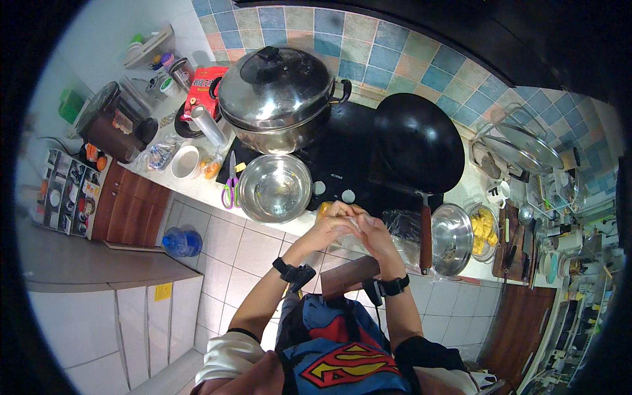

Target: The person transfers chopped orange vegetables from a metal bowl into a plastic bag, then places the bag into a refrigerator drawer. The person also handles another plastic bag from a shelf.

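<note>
My left hand (pixel 335 226) and my right hand (pixel 376 238) meet at the front edge of the counter, their fingertips touching. A small pale patch shows between the fingers; whether it is a held thing I cannot tell. Just behind my left fingers, partly covered, lies an orange-yellow item (pixel 323 209). To the left stands a steel bowl (pixel 275 190) with some yellow bits inside. Purple-and-green-handled scissors (pixel 231 185) rest beside it. Dark, crumpled plastic film (pixel 406 224) lies right of my right hand, near the brown handle (pixel 425 242) of a black wok (pixel 419 143).
A large lidded steel pot (pixel 276 98) stands on the black cooktop (pixel 348 138). On the right are another steel bowl (pixel 452 237), a basket of yellow pieces (pixel 484 232) and a cutting board (pixel 511 247) with knives. The wok handle juts past the counter edge.
</note>
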The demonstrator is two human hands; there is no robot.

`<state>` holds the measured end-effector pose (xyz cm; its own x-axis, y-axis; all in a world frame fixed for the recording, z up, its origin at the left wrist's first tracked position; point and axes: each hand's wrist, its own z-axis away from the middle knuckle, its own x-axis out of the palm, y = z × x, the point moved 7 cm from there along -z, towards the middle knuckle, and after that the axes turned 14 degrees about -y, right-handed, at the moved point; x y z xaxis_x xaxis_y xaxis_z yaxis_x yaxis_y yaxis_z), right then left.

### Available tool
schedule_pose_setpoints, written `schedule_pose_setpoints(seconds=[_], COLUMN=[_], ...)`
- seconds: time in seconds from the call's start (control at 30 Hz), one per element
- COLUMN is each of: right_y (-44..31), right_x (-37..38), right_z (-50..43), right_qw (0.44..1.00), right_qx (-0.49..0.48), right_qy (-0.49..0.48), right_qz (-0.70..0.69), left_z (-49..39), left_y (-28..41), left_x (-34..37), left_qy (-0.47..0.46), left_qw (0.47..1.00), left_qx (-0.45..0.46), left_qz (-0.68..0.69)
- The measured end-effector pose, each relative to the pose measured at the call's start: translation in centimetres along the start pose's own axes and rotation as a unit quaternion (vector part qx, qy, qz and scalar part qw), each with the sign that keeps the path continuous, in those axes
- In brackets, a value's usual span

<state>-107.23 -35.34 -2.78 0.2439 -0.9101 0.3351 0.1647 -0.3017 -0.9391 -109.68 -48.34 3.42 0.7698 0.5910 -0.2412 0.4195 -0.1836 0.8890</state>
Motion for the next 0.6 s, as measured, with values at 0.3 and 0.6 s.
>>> schedule_pose_setpoints(seconds=[0.3, 0.6], right_y=[0.4, -3.8], right_x=[-3.4, 3.8], right_z=[1.0, 1.5], right_qw=[0.818, 0.814], right_qx=[-0.036, -0.168], right_qy=[0.199, 0.051], right_qz=[0.538, 0.554], left_z=[8.2, 7.1], left_y=[-3.1, -2.5], left_x=[-2.7, -1.6], left_qy=[0.125, 0.118], left_qw=[0.964, 0.948], left_qx=[-0.209, -0.266], left_qz=[-0.105, 0.129])
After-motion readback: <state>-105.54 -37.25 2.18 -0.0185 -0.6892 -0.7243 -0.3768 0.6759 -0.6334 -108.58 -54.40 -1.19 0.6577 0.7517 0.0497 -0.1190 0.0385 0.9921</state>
